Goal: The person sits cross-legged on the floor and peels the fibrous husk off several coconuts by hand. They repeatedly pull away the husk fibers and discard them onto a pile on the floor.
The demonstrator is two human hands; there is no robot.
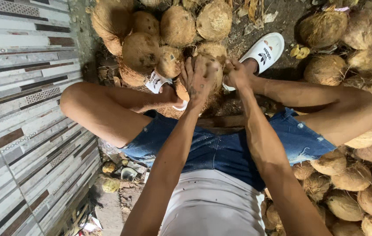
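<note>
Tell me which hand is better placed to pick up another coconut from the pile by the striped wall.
Left, probably. The left hand lies on the held coconut right beside that pile, while the right hand grips the coconut's far side, away from it.

— How many hands are on the work?
— Two; the left hand (198,81) and the right hand (237,75) both press on one husked coconut (212,65).
— And the sandals?
— Two white sandals; one (265,50) on the right, one (156,81) on the left, partly hidden.
— Other coconuts?
— About eight in the heap ahead (177,26); well over a dozen in the pile (347,175) on the right; the edges cut off more, so no exact total.
</note>
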